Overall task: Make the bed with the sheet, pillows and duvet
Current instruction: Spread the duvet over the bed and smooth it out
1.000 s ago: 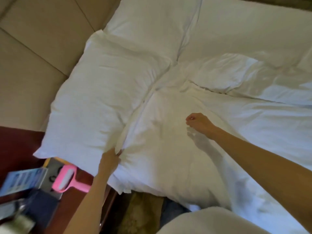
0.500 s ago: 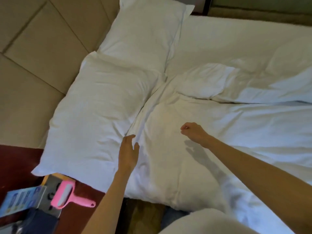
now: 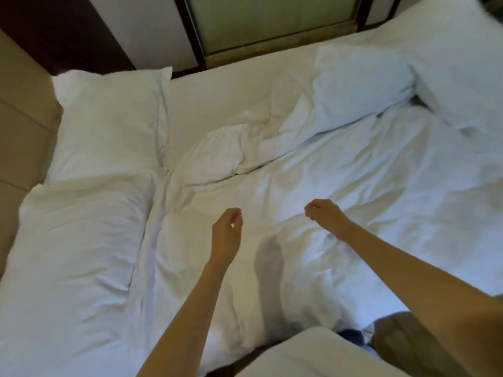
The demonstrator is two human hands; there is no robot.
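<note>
Two white pillows lie along the headboard side: the near pillow point(image 3: 73, 248) at lower left and the far pillow point(image 3: 109, 123) beyond it. A rumpled white duvet point(image 3: 340, 202) covers the middle and right of the bed, its folded top edge near the pillows. Bare white sheet point(image 3: 226, 96) shows past the duvet's edge. Another white pillow point(image 3: 359, 85) lies at the far right. My left hand point(image 3: 227, 232) hovers over the duvet with loosely curled fingers, holding nothing. My right hand point(image 3: 324, 216) hangs likewise just right of it, empty.
A beige padded headboard point(image 3: 19, 126) runs along the left. Beyond the bed's far side stand a wall and a dark-framed glass panel point(image 3: 272, 20). My light-clad leg point(image 3: 321, 355) is at the bottom edge next to the bed.
The view has swung right, away from the nightstand. My left hand let go of the near pillow's edge and moved over the duvet; my right hand stays raised above it.
</note>
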